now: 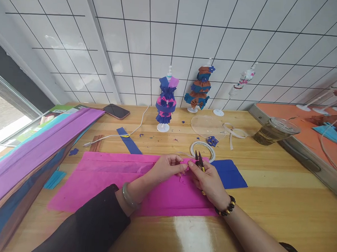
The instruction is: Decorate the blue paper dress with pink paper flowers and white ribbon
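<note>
A large magenta crepe paper sheet (103, 179) lies flat on the wooden table (280, 207). My left hand (166, 168) pinches a small pink piece of the paper at the sheet's upper right part. My right hand (209, 180) holds small scissors (199, 159) with dark blades pointing up, and its fingertips also touch the same pink piece. Both hands meet over the sheet. A blue paper piece (229, 173) lies just right of my right hand.
Rolls of purple, blue and brown crepe paper (28, 160) lie at the left. A tape ring (203, 150), a clear disc (208, 126), a phone (116, 111), a cable, a plastic cup (275, 131) and small mannequins in paper dresses (165, 101) (200, 90) stand behind. An orange tray (306, 125) is at the right.
</note>
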A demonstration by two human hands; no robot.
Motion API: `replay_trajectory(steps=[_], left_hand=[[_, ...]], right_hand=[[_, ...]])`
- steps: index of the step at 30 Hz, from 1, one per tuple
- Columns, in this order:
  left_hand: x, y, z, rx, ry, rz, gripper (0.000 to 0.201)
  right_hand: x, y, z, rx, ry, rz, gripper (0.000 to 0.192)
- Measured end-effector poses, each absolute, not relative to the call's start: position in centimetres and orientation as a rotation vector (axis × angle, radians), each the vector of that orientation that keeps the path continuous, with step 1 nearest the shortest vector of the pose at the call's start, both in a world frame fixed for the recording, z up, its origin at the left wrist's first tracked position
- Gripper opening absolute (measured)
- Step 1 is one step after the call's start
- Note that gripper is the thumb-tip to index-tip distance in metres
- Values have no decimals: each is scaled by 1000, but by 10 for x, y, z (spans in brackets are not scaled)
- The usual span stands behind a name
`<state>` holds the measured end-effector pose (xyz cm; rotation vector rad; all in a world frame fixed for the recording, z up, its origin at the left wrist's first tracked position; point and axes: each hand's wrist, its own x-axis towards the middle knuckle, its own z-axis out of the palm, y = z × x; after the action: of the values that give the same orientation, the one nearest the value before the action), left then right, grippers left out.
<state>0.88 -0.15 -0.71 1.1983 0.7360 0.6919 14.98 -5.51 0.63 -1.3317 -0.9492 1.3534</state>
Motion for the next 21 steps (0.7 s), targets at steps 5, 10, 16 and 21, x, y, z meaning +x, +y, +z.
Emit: replay_trajectory(steps=[5,10,16,21], left_hand=[[6,1,-7,1129,736,684,32],[4,4,-10,1033,743,690,28],[2,5,-8,1024,710,719,27],[3,6,-8,990,708,804,25]], right_hand=[[152,-55,7,-1277,-969,1456,38],[160,-56,6,-1262,-1029,1612,43],[161,-59,10,-1304,-1183,1693,46],[159,-61,12,-1253,-1224,1691,40]])
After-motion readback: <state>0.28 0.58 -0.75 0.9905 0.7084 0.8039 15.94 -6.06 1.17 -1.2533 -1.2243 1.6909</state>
